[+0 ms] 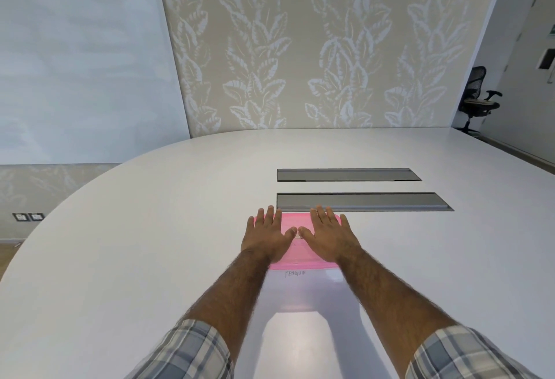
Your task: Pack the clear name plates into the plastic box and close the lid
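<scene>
A clear plastic box (303,288) with a pink lid (297,254) stands on the white table in front of me. The word PENGUIN is handwritten on its near wall. The lid lies on top of the box. My left hand (268,236) rests flat on the lid's left half, fingers spread. My right hand (329,236) lies flat on the right half, and the two thumbs almost meet in the middle. Neither hand grips anything. No name plates can be made out through the box wall.
The large white oval table (150,228) stretches away on all sides. Two grey recessed cable trays (360,201) run across it just beyond the box. A black office chair (477,99) stands far right by the wall.
</scene>
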`<action>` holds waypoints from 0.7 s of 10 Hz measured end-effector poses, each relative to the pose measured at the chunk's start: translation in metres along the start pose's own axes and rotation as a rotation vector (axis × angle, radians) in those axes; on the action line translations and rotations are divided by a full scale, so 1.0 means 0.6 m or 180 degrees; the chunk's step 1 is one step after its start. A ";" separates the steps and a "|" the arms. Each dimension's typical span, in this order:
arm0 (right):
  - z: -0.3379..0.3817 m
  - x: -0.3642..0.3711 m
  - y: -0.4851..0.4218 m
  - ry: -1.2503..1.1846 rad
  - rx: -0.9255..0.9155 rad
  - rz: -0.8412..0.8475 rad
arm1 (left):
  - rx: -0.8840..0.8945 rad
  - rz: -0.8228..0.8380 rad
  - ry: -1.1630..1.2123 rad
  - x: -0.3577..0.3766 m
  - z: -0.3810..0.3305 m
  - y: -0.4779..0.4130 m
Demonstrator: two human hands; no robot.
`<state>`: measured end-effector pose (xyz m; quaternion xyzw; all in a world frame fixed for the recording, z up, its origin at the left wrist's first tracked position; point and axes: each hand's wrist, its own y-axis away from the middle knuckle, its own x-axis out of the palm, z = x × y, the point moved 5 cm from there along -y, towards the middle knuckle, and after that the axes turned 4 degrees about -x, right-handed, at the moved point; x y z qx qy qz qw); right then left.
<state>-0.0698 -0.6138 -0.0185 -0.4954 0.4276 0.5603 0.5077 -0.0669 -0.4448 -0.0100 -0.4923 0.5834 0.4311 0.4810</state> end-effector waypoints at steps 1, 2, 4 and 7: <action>0.003 -0.003 0.000 -0.0001 -0.0013 -0.0011 | -0.0002 -0.0008 0.0021 -0.004 -0.001 0.002; 0.004 -0.010 0.002 -0.0023 0.0005 0.0016 | 0.0010 0.0024 0.0041 -0.009 -0.004 0.004; 0.005 -0.020 0.008 -0.0091 0.0059 -0.0080 | -0.0054 -0.0034 0.0102 -0.018 -0.003 0.005; 0.005 -0.056 0.021 0.0004 0.0023 -0.0418 | 0.0057 -0.0375 0.0135 -0.059 -0.009 0.009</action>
